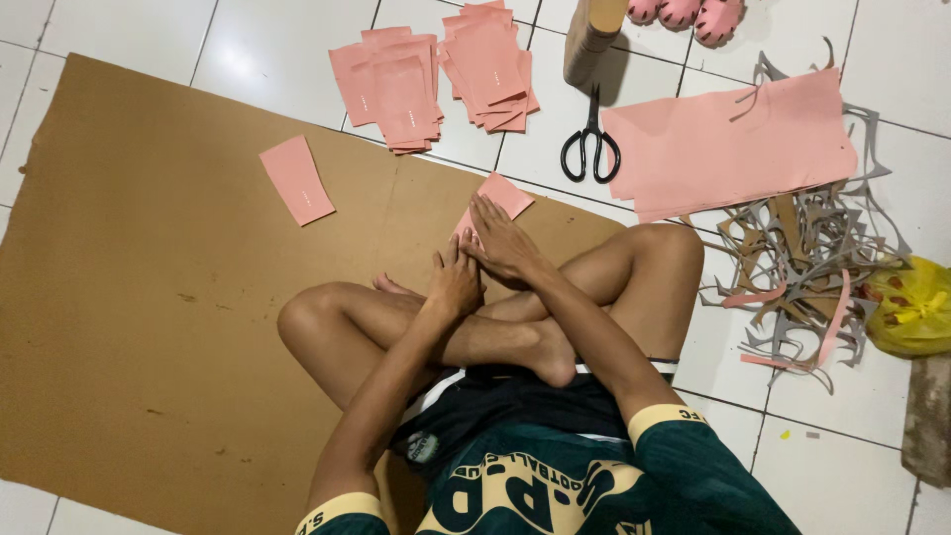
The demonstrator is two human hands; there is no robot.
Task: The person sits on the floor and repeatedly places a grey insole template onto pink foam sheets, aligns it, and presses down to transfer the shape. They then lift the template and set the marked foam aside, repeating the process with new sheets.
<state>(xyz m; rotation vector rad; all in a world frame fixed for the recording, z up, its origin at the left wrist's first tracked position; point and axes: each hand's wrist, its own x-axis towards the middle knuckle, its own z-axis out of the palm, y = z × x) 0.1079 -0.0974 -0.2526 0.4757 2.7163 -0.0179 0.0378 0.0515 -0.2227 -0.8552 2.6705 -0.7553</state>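
The person sits cross-legged in the lower middle of the frame, on a big brown cardboard sheet (149, 297) that covers the left part of the white tiled floor (842, 466). Both hands meet just above the knees, near the centre. The right hand (503, 246) lies flat, fingers stretched out, pressing on a pink paper piece (507, 192) at the edge of the cardboard — it presses and does not pinch. The left hand (456, 282) rests just beside it, fingers loosely bent and touching the lower corner of the same piece; whether it really grips the paper cannot be told, because the right hand covers that part.

The pink piece looks thin, light and a little flexible, probably like card or foam sheet. It should bend easily and could crease, so it is better taken at an edge or a free corner.

Another pink piece (296, 179) lies alone on the cardboard in the upper left. Two stacks of pink pieces (436, 74) sit at the top centre, black scissors (590, 139) beside them, and a large pink sheet (733, 149) at the upper right. Grey and pink scraps (807, 267) are piled at the right — next to a yellow plastic bag (911, 307).
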